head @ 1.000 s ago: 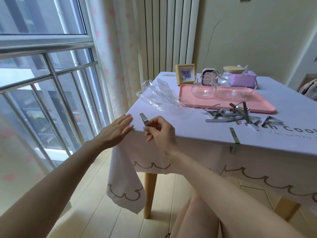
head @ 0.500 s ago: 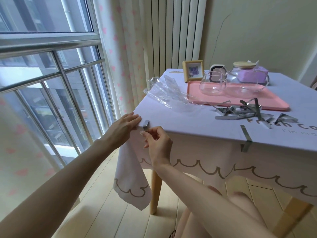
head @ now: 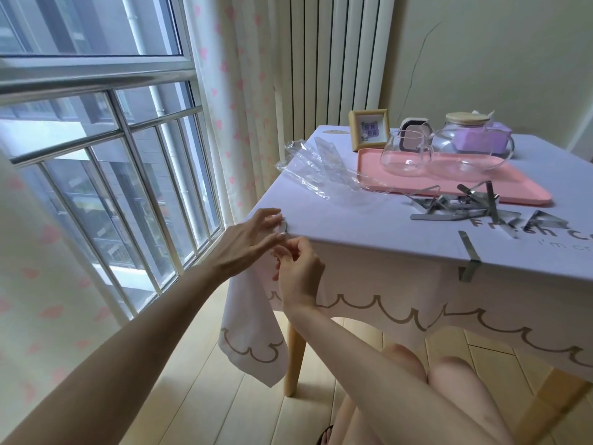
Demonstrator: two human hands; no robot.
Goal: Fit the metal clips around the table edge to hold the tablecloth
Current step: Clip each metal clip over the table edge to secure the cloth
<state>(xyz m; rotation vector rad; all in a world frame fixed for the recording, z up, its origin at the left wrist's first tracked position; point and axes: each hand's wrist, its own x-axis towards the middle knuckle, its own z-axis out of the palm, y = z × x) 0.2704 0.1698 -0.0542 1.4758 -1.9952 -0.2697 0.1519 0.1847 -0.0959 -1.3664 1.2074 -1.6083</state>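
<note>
Left hand fingers straight, pressing tablecloth corner, right hand just below, curled, pinching metal clip, silver tip showing between fingertips.

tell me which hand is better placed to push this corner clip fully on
Right, most likely. The right hand sits just below the clip, fingers curled at it, in line to push it on. The left hand rests straight-fingered on the tablecloth at the corner, steadying it.

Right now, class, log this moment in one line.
step: fit corner clip | left hand: presses tablecloth | right hand: pinches corner clip | fitted clip: front edge
</note>
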